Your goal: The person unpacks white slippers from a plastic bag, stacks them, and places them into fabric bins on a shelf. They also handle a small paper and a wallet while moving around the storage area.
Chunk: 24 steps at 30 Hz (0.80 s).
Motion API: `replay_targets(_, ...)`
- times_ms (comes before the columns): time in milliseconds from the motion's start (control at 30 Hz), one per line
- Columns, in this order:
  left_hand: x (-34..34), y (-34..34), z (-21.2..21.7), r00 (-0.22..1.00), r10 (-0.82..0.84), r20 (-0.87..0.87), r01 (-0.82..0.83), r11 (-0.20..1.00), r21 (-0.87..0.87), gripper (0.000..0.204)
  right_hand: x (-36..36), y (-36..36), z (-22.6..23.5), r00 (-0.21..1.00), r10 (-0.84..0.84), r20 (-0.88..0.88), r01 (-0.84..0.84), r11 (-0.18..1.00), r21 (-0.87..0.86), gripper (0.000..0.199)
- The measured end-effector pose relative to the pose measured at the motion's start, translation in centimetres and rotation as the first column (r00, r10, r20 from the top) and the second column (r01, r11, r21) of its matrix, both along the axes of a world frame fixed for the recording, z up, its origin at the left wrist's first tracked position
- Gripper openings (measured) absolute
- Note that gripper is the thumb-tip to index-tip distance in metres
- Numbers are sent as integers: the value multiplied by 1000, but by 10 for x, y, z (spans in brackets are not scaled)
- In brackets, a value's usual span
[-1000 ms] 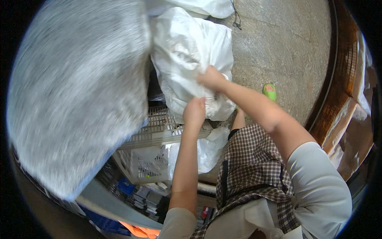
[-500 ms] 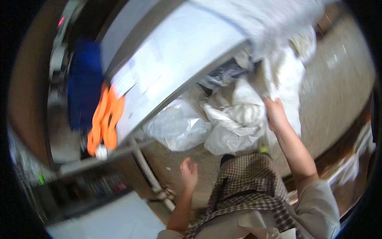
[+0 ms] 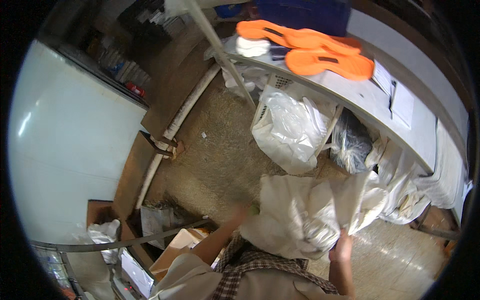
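A large white woven sack [image 3: 295,215] hangs in front of my apron, its cloth bunched in folds. My right hand [image 3: 341,248] grips the sack's near right edge with closed fingers. At the sack's left edge is my left hand [image 3: 244,214], smeared by motion. Its fingers do not show clearly, so I cannot tell whether it touches the cloth. Beyond the sack, a white bag with clear plastic [image 3: 295,127] sits in a crate under the table. More white sacks [image 3: 400,185] lie to the right, partly hidden.
Orange shoe soles [image 3: 330,62] lie on the white table [image 3: 420,125] at the far right. A dark plastic bag [image 3: 350,142] is beneath it. A pipe [image 3: 192,97] runs along the floor at the left, near a pale panel [image 3: 65,135]. An open box [image 3: 175,250] stands near my left arm.
My view has swung left, and the table now appears at the right. The white sack in my right hand has come round in front of me. My left hand has moved to the sack's side.
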<state>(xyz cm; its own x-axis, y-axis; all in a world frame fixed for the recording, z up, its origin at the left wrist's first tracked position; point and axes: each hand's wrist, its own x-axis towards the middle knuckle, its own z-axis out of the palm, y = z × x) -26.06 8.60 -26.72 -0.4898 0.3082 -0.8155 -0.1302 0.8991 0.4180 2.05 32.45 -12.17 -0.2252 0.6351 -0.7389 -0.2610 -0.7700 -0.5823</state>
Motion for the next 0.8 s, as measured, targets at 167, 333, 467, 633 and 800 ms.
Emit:
replay_targets(167,-59,-78,-61,943,312,113,-291,941,-172,59,-106,-22,26,959,284,10,-283,950,133,52)
replay_targets(333,-96,-185,-86,778,576,251,-565,816,-119,62,-244,-49,74,816,565,123,-578,795,185,46)
replay_targets(467,-103,-224,-95,694,656,296,-696,717,41,68,-355,-72,95,780,613,128,-620,726,298,40)
replay_targets(633,-148,-211,-56,11,716,698,-993,89,-76,76,-474,-102,122,650,737,188,-743,564,360,35)
replay_targets(800,-234,-193,-41,-81,596,799,-996,-79,-41,77,-611,-113,109,390,914,109,-848,311,430,31)
